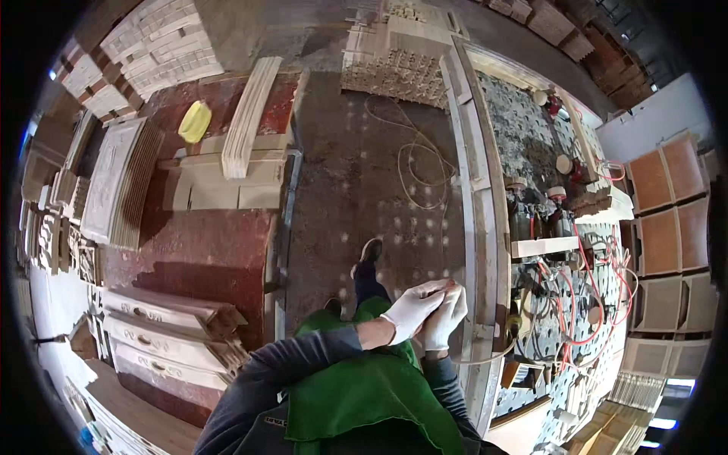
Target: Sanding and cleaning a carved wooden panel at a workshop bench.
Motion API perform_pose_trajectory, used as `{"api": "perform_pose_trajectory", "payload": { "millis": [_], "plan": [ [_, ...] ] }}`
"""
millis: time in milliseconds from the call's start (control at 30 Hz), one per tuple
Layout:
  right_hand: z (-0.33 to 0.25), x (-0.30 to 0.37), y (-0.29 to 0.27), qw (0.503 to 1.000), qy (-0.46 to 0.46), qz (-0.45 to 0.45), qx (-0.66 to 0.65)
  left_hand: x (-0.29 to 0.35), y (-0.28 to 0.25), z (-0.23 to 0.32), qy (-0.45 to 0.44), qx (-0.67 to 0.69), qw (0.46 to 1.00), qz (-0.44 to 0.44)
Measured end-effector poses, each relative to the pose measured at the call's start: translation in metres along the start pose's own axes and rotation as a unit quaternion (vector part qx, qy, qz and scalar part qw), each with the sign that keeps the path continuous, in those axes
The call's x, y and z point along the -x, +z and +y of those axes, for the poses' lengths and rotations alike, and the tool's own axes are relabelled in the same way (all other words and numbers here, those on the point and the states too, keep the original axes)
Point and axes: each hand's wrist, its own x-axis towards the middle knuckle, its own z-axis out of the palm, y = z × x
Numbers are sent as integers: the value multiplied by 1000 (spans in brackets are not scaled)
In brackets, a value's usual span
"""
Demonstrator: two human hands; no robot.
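Both of my hands wear white gloves and meet in front of my green apron [356, 394]. My left hand [409, 309] reaches across from the left, its fingers closed and pressed against the other hand. My right hand [446, 322] is beside it, fingers bent up and pinched together at the tips. Bare fingertips seem to show where the two meet. Whatever lies between the fingers, if anything, is too small to make out. The long wooden edge [497, 250] of the perforated worktable is the nearest thing to my right hand.
On the right worktable [500, 98] lie sanders [556, 196], red air hoses [582, 292] and a wooden block [544, 246]. A pale hose [425, 178] coils on the floor. The red table [205, 250] at left carries wooden strips [254, 106], carved drawer fronts [163, 337] and a yellow item [195, 121].
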Motion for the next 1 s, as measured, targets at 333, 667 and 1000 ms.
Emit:
{"api": "perform_pose_trajectory", "payload": {
  "millis": [333,667,1000],
  "plan": [
    [-28,-274,-10,965,-46,245,-82,-170,-7,130,-152,-205,950,-179],
    [-37,-344,27,826,44,1,-562,-400,85,139,186,-454,851,-185],
    [-36,-495,-157,899,-10,350,262,-655,142,218,59,-436,893,-90]
  ]
}}
